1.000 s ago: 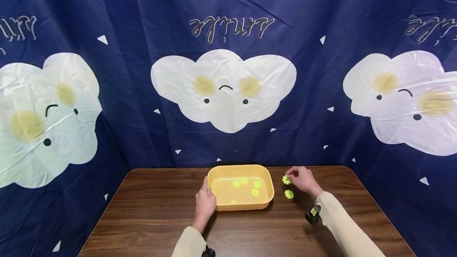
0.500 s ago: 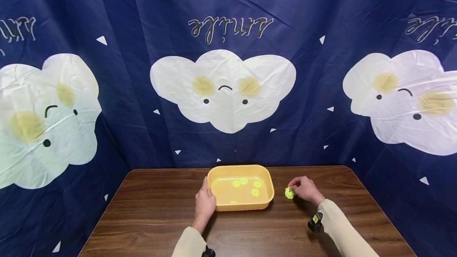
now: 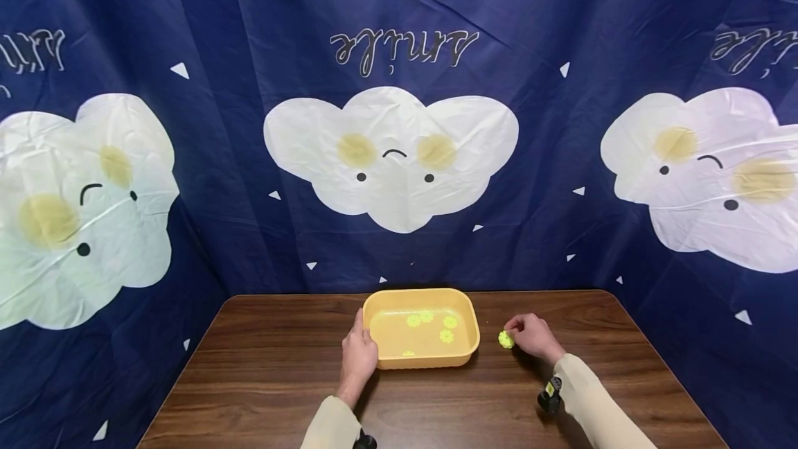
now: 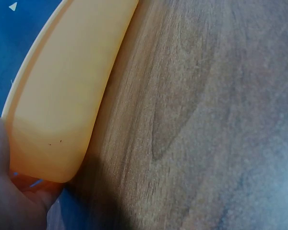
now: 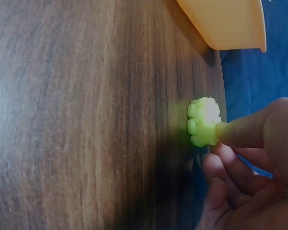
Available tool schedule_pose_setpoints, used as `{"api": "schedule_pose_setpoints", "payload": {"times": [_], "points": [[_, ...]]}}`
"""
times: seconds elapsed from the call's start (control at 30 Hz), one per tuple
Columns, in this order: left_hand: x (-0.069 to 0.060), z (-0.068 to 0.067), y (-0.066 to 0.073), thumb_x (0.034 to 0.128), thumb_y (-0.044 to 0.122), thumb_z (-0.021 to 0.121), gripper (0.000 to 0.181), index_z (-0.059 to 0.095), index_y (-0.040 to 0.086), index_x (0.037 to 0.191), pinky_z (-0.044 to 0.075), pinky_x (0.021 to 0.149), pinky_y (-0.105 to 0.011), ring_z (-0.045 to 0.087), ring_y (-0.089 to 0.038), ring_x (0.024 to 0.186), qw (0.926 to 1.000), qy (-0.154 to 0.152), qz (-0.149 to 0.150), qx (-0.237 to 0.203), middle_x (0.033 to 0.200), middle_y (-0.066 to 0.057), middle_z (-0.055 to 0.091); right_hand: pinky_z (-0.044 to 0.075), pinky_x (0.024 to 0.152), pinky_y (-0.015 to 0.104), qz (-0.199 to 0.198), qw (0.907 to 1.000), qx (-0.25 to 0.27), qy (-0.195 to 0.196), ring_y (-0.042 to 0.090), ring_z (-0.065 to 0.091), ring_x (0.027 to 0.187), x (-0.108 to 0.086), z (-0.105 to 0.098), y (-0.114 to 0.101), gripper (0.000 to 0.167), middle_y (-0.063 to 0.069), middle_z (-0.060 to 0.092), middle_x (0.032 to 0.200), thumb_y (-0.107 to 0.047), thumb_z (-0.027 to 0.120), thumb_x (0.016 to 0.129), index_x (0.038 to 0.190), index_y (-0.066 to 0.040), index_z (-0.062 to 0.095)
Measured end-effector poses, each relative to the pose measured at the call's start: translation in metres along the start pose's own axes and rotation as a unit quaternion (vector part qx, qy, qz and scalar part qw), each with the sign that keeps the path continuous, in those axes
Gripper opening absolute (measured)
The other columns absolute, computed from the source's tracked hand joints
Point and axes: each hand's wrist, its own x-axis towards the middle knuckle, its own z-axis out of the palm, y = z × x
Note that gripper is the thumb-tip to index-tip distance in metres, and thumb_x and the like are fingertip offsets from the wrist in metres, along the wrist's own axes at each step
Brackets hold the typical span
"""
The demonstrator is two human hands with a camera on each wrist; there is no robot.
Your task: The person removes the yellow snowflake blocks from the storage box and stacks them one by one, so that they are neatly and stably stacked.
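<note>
A yellow plastic basin (image 3: 424, 362) stands on the wooden table, with several flower-shaped yellow-green pieces (image 3: 446, 336) lying inside. My left hand (image 3: 359, 353) grips its left wall; in the left wrist view the thumb lies along the basin's side (image 4: 62, 96) and other fingers show beneath it. To the right of the basin, my right hand (image 3: 533, 335) pinches a yellow-green flower piece (image 3: 506, 339) at the table surface. Seen by the right wrist camera, the flower piece (image 5: 204, 122) looks thick, as if two lie one on the other; the thumb touches its face.
The brown wooden table (image 3: 268, 380) ends at a blue curtain (image 3: 399, 255) printed with white clouds. Black wrist cameras (image 3: 549, 395) are strapped on both wrists.
My right hand has moved toward me with one flower piece, onto the second one that lay nearer. The two now show as one spot. My left hand and the basin have stayed put.
</note>
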Motion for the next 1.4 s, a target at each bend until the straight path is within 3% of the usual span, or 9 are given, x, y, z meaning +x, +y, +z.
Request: {"api": "schedule_pose_setpoints", "payload": {"times": [0.63,0.87,1.0,1.17,1.4], "points": [[-0.002,-0.002,0.001,0.0984,-0.004,0.049,0.051,0.045,-0.006,0.149,0.049,0.103,-0.057,0.060,-0.048,0.122,1.0000,0.005,0.002,-0.006,0.133,-0.034,0.059,0.047,0.072,0.029,0.021,0.9996,0.006,-0.018,0.016,0.058,0.078,-0.001,0.004,0.000,0.013,0.001,0.068,0.082,0.000,0.061,0.088,0.087,-0.006,0.073],[-0.001,-0.001,0.000,0.0984,-0.003,0.048,0.051,0.044,-0.007,0.149,0.048,0.103,-0.058,0.059,-0.048,0.123,1.0000,0.001,0.003,-0.006,0.134,-0.035,0.059,0.046,0.069,0.028,0.004,0.9999,0.000,-0.011,0.016,0.057,0.077,0.003,0.000,-0.005,0.008,0.002,0.067,0.083,-0.004,0.065,0.088,0.092,-0.004,0.071],[-0.001,-0.001,0.000,0.0990,-0.002,0.048,0.051,0.043,-0.006,0.150,0.047,0.105,-0.057,0.058,-0.047,0.125,1.0000,-0.004,-0.001,-0.009,0.136,-0.034,0.058,0.046,0.068,0.029,-0.019,0.9998,-0.006,0.006,0.015,0.056,0.076,0.012,-0.007,-0.021,0.008,0.001,0.065,0.082,-0.010,0.069,0.089,0.094,-0.005,0.072],[0.000,-0.001,0.000,0.0989,-0.003,0.049,0.051,0.043,-0.006,0.150,0.047,0.105,-0.057,0.058,-0.047,0.125,1.0000,-0.004,-0.004,-0.007,0.136,-0.034,0.058,0.049,0.071,0.031,-0.052,0.9984,0.003,0.019,0.015,0.058,0.077,0.026,-0.012,-0.056,0.008,0.001,0.067,0.083,-0.012,0.070,0.089,0.096,-0.007,0.073],[-0.001,-0.001,0.001,0.0986,-0.003,0.049,0.051,0.044,-0.006,0.149,0.048,0.103,-0.058,0.059,-0.047,0.124,1.0000,-0.003,-0.003,-0.006,0.135,-0.034,0.058,0.049,0.073,0.028,-0.098,0.9947,0.027,0.013,0.014,0.059,0.079,0.043,0.004,-0.113,0.010,0.000,0.068,0.084,-0.011,0.072,0.088,0.097,-0.006,0.074]]}}
